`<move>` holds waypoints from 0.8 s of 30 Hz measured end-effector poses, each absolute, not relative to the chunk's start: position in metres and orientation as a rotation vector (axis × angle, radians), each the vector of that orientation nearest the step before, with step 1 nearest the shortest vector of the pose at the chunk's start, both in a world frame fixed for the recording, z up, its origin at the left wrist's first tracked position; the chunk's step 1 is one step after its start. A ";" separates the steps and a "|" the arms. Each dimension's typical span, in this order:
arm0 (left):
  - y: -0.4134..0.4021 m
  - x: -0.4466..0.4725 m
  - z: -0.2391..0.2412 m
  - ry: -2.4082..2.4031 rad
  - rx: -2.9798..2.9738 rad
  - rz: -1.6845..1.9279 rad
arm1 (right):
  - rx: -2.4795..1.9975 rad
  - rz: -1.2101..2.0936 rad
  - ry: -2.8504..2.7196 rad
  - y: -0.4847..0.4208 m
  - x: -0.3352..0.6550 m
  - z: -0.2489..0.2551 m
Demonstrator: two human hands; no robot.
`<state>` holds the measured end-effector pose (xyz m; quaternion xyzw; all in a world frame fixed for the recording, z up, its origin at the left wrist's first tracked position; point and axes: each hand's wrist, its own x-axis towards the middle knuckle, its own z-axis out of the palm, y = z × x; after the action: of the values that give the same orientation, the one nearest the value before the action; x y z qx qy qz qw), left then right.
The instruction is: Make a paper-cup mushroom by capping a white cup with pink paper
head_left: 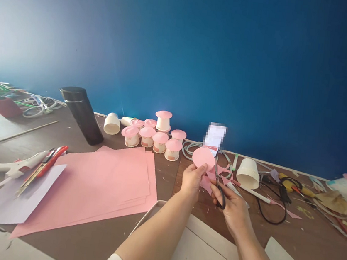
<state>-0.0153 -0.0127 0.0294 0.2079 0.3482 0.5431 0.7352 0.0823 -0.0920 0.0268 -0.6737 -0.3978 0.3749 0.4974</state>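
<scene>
My left hand (192, 178) pinches a round pink paper disc (203, 157) and holds it up above the brown table. My right hand (230, 203) grips black-handled scissors (219, 183) with its fingers through the loops; the blades point up toward the disc's right edge. Pink paper scraps (214, 178) lie on the table just behind both hands. Both forearms reach in from the bottom of the view.
Pink paper sheets (104, 184) and a lilac sheet (18, 200) lie left, with a glue gun (15, 166) and a red cutter (49, 159). A black flask (83, 115), several pink-topped cups (157, 136), a white cup (248, 173), cables and pens crowd the back and right.
</scene>
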 end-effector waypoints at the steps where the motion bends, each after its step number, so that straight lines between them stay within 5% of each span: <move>1: -0.013 -0.015 0.030 0.763 0.450 1.197 | -1.629 0.908 -0.965 -0.092 0.082 0.027; 24: -0.007 -0.016 0.016 0.856 0.464 1.162 | -1.597 0.916 -0.821 -0.091 0.088 0.018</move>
<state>-0.0165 -0.0066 0.0157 0.2103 0.3883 0.5268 0.7263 0.0875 -0.0910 0.0181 -0.6702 -0.3446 0.3842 0.5335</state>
